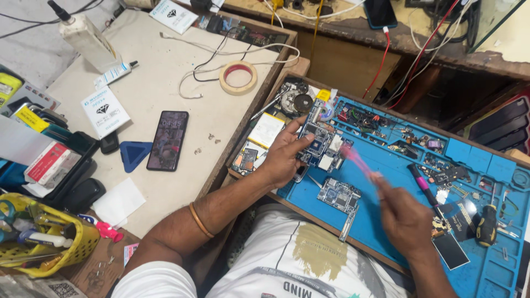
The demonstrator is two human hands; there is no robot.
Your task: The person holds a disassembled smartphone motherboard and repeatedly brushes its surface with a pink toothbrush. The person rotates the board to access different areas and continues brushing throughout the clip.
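While the left hand (284, 157) pins down a phone circuit board (319, 144) at the upper left of the blue repair mat (386, 165), the right hand (406, 218) is gripping a pink brush (359, 161) that's pretty blurred. The board sits right under the left fingertips, thumb up near its top edge and the other fingers curled around its left side, so those fingers are closed onto it. The right fingers are wrapped tight around the brush handle, and the brush tip points up-left toward the board's right edge; can't tell if it's actually touching. Just below the held board there's a second smaller board (338, 196) lying loose on the mat, between the two hands. A pink-handled screwdriver (424, 187) lies just right of the right hand, and a black-and-yellow one (487, 223) further right. Over on the beige table (160, 77) to the left: a dark smartphone (168, 140), a blue triangular pick (134, 154) and a roll of tape (238, 77).
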